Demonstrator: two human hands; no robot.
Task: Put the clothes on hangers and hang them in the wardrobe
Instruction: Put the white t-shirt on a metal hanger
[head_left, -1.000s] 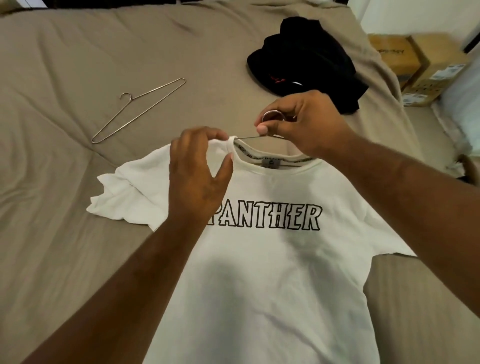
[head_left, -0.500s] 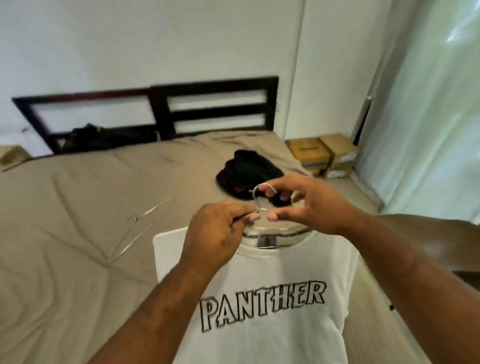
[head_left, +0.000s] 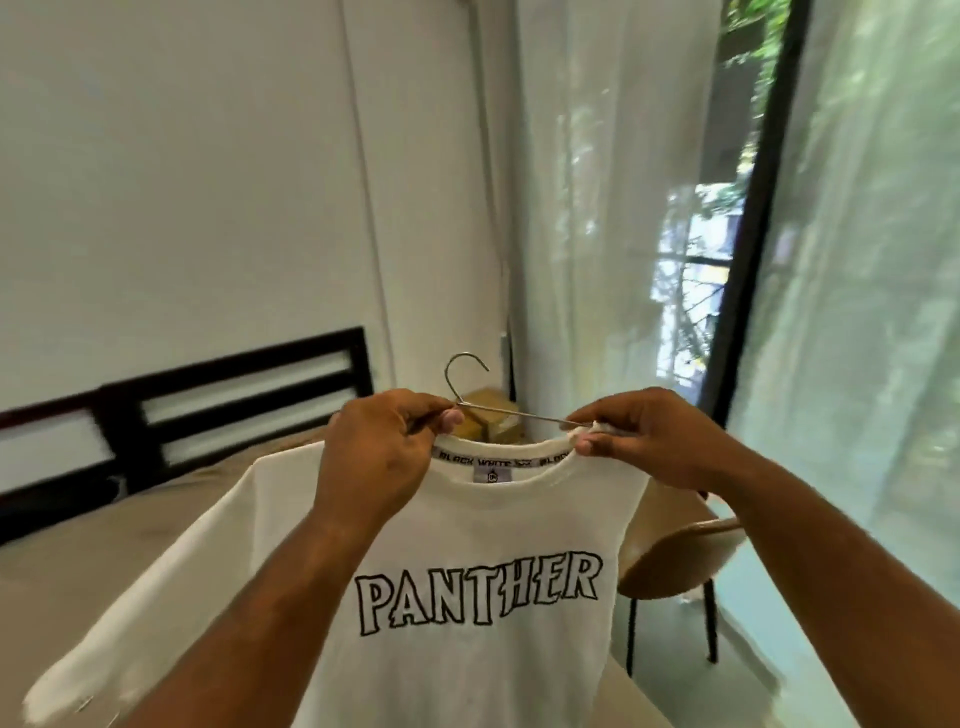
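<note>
Your left hand (head_left: 382, 452) pinches the hanger (head_left: 511, 411) neck, right hand (head_left: 644, 436) pinches the tee (head_left: 483, 525) collar. Tee's light and floppy, so I'd carry by the hook.

Single head-worn wide-angle view, facing forward across the room.

The camera sits on the person's head and looks out over both forearms, which enter from the bottom edge. Near the lens at mid-frame, the left hand (head_left: 379, 452) pinches a wire hanger (head_left: 519, 414) and the right hand (head_left: 644, 441) pinches the collar of a white T-shirt (head_left: 467, 535). Far behind are the bed (head_left: 104, 545) at left, the wall (head_left: 182, 208), and a sheer curtain (head_left: 857, 312) at right.
</note>
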